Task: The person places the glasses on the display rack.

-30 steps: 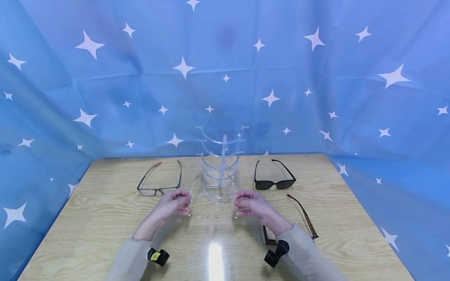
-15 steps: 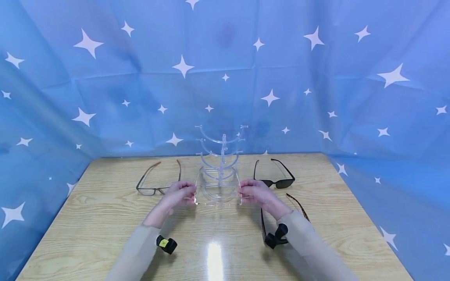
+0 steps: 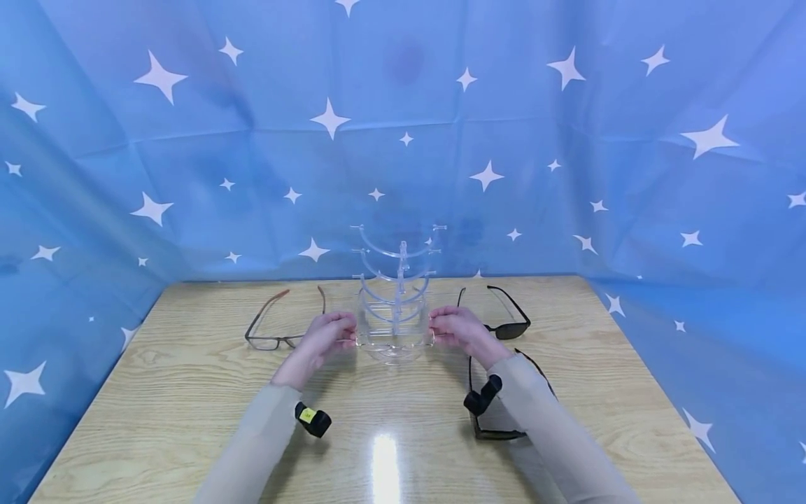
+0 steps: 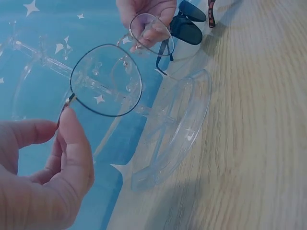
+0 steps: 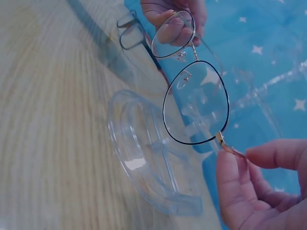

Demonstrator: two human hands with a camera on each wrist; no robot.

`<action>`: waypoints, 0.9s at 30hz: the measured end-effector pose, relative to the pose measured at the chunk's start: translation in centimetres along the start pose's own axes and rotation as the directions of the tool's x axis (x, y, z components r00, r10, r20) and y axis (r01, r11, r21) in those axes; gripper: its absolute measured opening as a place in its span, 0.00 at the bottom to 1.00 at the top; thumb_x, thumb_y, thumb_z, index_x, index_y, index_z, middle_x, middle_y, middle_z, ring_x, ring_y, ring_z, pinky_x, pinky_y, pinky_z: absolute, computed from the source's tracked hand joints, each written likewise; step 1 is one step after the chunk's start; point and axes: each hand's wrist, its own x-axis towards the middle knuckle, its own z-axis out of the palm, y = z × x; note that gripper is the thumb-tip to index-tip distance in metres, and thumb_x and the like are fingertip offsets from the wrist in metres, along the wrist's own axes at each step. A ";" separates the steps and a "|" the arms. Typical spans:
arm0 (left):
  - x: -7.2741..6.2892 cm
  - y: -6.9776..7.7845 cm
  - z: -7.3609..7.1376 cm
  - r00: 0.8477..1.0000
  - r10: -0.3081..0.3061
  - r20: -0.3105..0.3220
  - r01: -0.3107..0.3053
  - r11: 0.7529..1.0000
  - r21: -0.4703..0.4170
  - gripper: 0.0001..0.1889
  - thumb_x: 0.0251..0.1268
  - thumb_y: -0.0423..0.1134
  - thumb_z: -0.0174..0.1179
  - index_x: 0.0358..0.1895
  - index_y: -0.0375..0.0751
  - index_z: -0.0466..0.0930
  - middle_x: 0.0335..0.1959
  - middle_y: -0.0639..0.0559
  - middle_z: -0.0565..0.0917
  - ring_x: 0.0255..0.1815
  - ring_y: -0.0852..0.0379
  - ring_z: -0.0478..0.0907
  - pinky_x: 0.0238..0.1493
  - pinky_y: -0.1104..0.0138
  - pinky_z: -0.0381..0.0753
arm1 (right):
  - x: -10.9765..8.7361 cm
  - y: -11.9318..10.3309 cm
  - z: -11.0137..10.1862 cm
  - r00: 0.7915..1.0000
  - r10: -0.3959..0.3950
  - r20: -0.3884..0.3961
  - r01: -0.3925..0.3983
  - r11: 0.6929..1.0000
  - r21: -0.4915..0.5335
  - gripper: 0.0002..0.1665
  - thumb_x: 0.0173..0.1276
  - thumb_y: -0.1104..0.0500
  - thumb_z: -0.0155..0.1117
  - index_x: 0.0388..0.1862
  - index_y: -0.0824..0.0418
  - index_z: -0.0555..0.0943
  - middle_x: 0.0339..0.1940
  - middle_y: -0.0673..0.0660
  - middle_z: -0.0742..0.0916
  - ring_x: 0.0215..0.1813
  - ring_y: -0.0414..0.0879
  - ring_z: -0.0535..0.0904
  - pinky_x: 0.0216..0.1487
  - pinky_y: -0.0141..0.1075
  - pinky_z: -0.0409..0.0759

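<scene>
One pair of thin, wire-rimmed glasses (image 5: 196,103) is held up near the middle of the counter's (image 3: 157,413) far edge, fronting the lower part of a clear plastic display stand (image 3: 401,276); whether the two touch, I cannot tell. On the left, the left hand (image 3: 327,332) pinches one temple between thumb and fingers, close to the hinge. On the right, the right hand (image 3: 460,329) pinches the other temple the same way. The frame looks very light, its wire springy and easily bent, its clear lenses smooth and quick to smudge. The hinge ends seem the best place to hold: firm enough to steer, well away from lenses and nose pads.

Left to right across the counter, which has a pale wood grain: brown-armed rectangular glasses (image 3: 271,344) lie towards the far left corner; the stand, with its stacked curved arms, rises mid-edge; black sunglasses (image 3: 508,330) lie towards the far right corner, partly hidden by the right hand. Nearer the front, dark-framed glasses (image 3: 497,435) lie partly covered by the right sleeve (image 3: 560,441). A bright reflection (image 3: 386,469) gleams by the near edge.

Behind, a blue curtain (image 3: 403,91) scattered with white four-pointed stars fills the background.
</scene>
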 end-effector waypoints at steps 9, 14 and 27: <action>1.3 -0.1 0.6 0.997 -0.021 -0.078 0.011 0.991 -0.131 0.19 0.67 0.30 0.50 0.58 0.20 0.65 0.27 0.51 0.76 0.23 0.63 0.73 0.24 0.77 0.77 | 2.8 0.6 -0.5 0.998 -0.058 -0.025 0.060 0.993 0.099 0.19 0.64 0.69 0.59 0.53 0.74 0.73 0.35 0.61 0.83 0.31 0.42 0.80 0.33 0.29 0.81; 1.8 -0.1 0.9 0.993 -0.025 -0.113 0.005 0.985 -0.173 0.19 0.65 0.28 0.52 0.57 0.22 0.65 0.27 0.51 0.76 0.23 0.64 0.73 0.24 0.78 0.76 | 2.7 -0.7 0.3 0.994 0.001 -0.108 0.009 0.995 0.095 0.21 0.66 0.72 0.53 0.58 0.76 0.70 0.38 0.62 0.82 0.31 0.42 0.79 0.31 0.26 0.80; 3.2 0.0 1.5 0.976 -0.027 -0.217 -0.027 0.969 -0.244 0.19 0.63 0.25 0.52 0.57 0.23 0.68 0.25 0.54 0.77 0.22 0.63 0.73 0.22 0.78 0.74 | 4.1 -0.8 0.7 0.980 0.012 -0.198 0.015 0.990 0.137 0.20 0.67 0.71 0.54 0.57 0.74 0.72 0.35 0.61 0.82 0.27 0.40 0.78 0.27 0.26 0.79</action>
